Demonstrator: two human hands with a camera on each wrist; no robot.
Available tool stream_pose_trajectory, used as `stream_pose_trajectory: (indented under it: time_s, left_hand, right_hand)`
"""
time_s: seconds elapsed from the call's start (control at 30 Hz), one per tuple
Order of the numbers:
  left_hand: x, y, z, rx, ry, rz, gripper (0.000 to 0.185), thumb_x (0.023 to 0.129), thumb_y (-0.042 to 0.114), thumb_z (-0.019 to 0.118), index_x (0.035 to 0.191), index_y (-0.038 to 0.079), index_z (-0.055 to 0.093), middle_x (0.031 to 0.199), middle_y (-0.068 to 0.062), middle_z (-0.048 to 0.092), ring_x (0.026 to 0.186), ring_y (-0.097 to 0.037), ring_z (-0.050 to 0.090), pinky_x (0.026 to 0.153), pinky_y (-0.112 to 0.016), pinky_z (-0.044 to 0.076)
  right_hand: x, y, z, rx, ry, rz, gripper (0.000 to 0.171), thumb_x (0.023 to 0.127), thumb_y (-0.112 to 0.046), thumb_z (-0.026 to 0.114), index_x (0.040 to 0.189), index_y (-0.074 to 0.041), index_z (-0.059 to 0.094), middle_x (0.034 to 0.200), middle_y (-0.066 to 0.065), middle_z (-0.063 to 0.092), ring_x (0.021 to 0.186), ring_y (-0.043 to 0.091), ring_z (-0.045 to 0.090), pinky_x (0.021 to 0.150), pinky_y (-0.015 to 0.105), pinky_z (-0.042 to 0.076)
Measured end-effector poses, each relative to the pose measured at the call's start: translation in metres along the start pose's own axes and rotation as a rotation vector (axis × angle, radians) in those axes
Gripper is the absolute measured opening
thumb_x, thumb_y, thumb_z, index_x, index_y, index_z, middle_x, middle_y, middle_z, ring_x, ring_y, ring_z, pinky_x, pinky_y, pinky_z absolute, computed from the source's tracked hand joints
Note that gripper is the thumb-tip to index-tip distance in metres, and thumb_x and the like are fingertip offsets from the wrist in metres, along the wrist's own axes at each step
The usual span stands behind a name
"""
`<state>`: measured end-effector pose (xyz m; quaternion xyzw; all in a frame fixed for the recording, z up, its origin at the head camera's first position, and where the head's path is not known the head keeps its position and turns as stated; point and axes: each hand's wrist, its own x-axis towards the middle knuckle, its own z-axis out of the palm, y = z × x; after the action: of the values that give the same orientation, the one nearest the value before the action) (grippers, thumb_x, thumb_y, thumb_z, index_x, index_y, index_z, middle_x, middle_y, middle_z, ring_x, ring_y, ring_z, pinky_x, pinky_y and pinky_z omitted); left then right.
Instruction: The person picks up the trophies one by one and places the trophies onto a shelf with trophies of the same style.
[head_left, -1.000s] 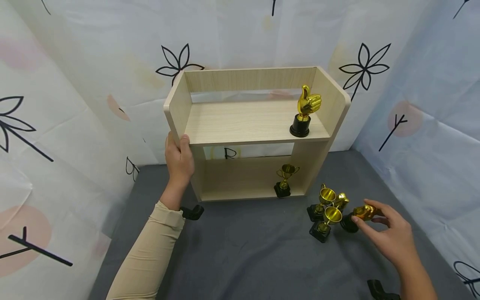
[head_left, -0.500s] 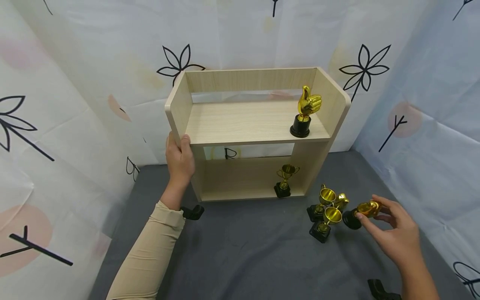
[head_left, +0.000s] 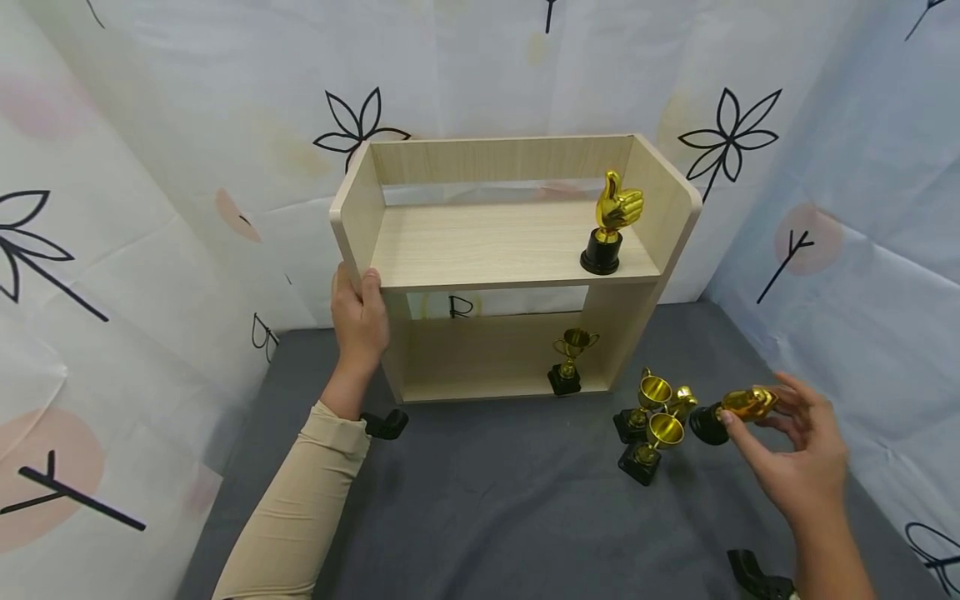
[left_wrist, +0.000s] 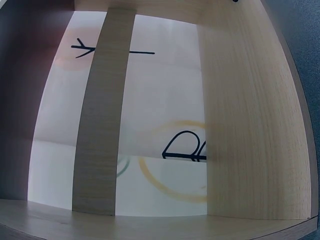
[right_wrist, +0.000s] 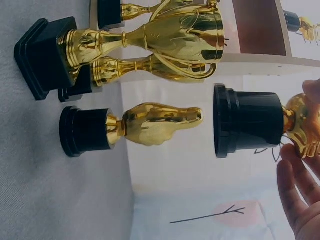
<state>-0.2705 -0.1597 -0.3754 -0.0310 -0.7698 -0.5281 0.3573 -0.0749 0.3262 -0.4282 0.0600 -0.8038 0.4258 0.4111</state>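
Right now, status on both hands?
Left hand grips shelf edge. Right hand pinches thumbs-up trophy, lifted off cloth. Cup trophies close beside.

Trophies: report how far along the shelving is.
Done: one thumbs-up trophy stands on the top shelf and one cup trophy on the lower shelf. In hand: the right hand pinches another thumbs-up trophy, lifted off the grey cloth; the left hand grips the shelf's left side. Left: two cup trophies and one more gold trophy behind them on the cloth.

Gold thumbs-up trophy (head_left: 738, 410), black base, tilted sideways
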Motion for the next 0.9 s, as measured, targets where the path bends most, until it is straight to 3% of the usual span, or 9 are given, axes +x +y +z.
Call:
stream_pose_trajectory:
  time_s: [0.43, 0.9]
  left_hand:
    - [0.001, -0.002, 0.0, 0.01, -0.007, -0.001, 0.048, 0.103, 0.036, 0.045, 0.128, -0.003, 0.059, 0.115, -0.024, 0.057, 0.103, -0.037, 0.053, 0.093, -0.054, 0.04]
    - [0.001, -0.001, -0.001, 0.007, -0.008, 0.007, 0.048, 0.103, 0.036, 0.045, 0.128, -0.002, 0.06, 0.116, -0.024, 0.057, 0.105, -0.037, 0.053, 0.095, -0.054, 0.04]
  right_hand:
    - [0.008, -0.005, 0.007, 0.071, 0.115, -0.021, 0.067, 0.069, 0.025, 0.078, 0.13, 0.026, 0.049, 0.121, -0.015, 0.068, 0.101, -0.007, 0.067, 0.088, 0.007, 0.05]
    - [0.013, -0.015, 0.014, 0.115, 0.123, -0.054, 0.06, 0.073, 0.022, 0.077, 0.129, 0.026, 0.053, 0.123, -0.012, 0.067, 0.104, -0.004, 0.068, 0.089, 0.009, 0.051]
